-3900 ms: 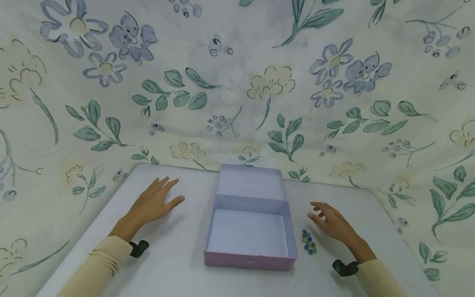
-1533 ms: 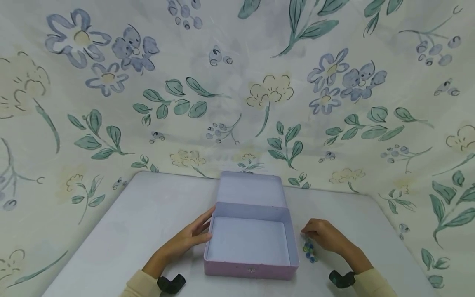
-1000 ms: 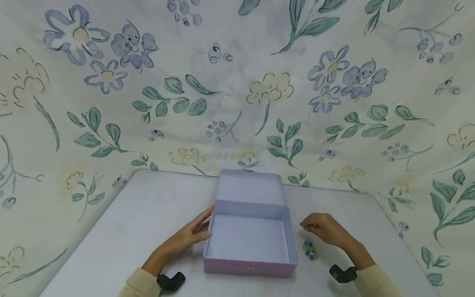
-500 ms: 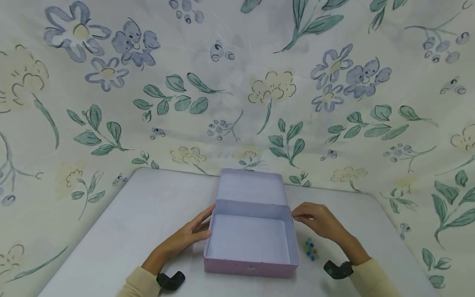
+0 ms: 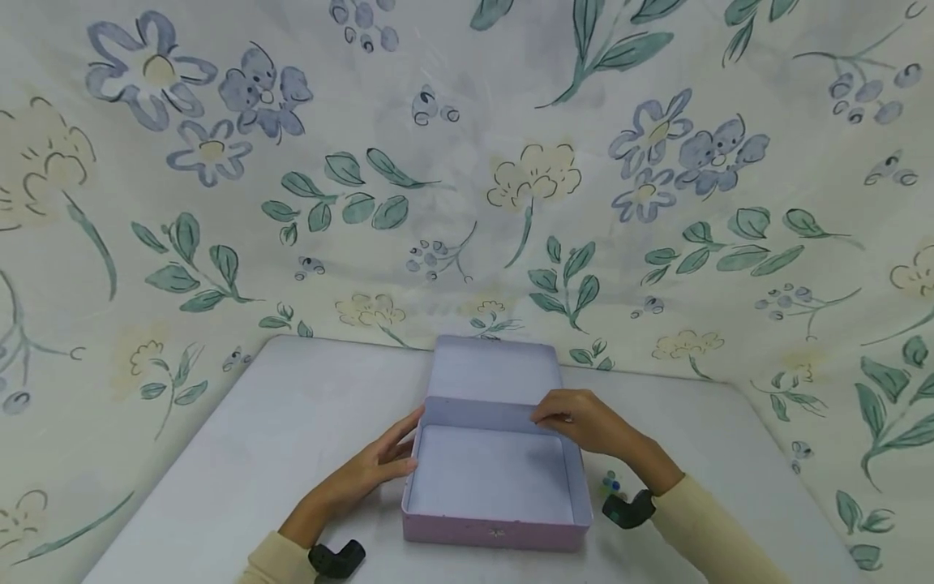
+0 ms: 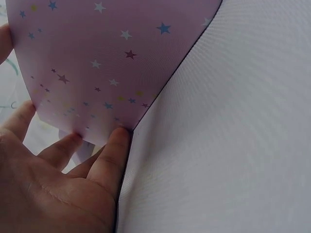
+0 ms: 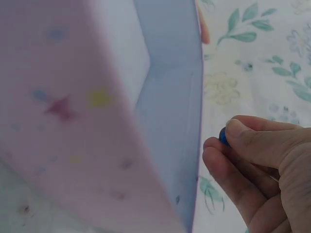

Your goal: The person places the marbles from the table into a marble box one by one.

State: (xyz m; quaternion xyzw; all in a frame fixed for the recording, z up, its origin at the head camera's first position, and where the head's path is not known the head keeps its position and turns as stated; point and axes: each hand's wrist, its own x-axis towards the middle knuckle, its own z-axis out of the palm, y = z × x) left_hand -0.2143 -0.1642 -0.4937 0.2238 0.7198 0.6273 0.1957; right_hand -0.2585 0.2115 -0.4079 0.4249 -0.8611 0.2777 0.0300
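My right grip [image 5: 584, 419] is clamped, thumb against fingertips, on a blue marble [image 7: 223, 137] (only the right wrist view shows it; my own fingers hide it from the head view). I have just brought it in from outside the box's right wall, and my fingertips now stand over the back of the pink star-printed box [image 5: 452, 529], toward its one o'clock. For the work, I judge that the carry across the rim is made, while the marble is not yet let go.

My left grip [image 5: 361, 472] has stayed put, fingers apart and touching the box's outer wall at nine to ten o'clock, which I take as steadying. The hinged lid [image 5: 496, 369] leans back open at twelve, and the little clasp [image 5: 496, 533] faces six. At three o'clock the loose marbles [image 5: 611, 484] lie on the tabletop [image 5: 314, 397], partly hidden by my right wrist camera [image 5: 631, 509]. Beyond everything hangs a floral cloth [image 5: 467, 122].
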